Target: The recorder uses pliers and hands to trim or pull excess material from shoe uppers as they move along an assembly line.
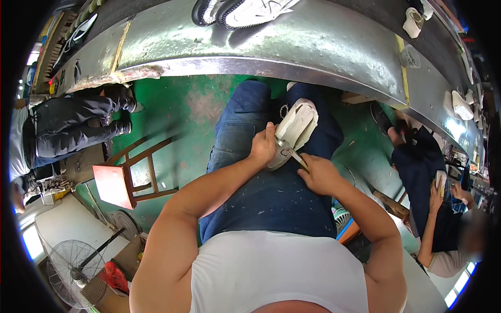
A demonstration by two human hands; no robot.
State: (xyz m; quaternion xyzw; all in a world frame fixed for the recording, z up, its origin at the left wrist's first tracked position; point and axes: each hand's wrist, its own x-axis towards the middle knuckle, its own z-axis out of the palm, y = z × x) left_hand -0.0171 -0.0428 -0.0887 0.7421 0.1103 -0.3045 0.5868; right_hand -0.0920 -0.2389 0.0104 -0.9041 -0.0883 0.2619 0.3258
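Note:
A cream-white shoe upper [297,125], its bottom turned up, rests on my thighs with one end pointing away from me. My left hand [264,145] grips its left side near the closer end, thumb laid along the edge. In my right hand [318,173] are metal pincers [286,150], fingers closed round the slim pale handle. The tool's shiny head touches the shoe close to my left fingers. Whether its jaws pinch the material is too small to tell.
Ahead curves a metal-topped bench [271,44] bearing a pair of white shoes [250,13]. A wooden stool [115,185] and a fan [75,271] stand left. One person is seated left; another at right holds a shoe [440,182]. More shoe parts [461,106] lie along the bench.

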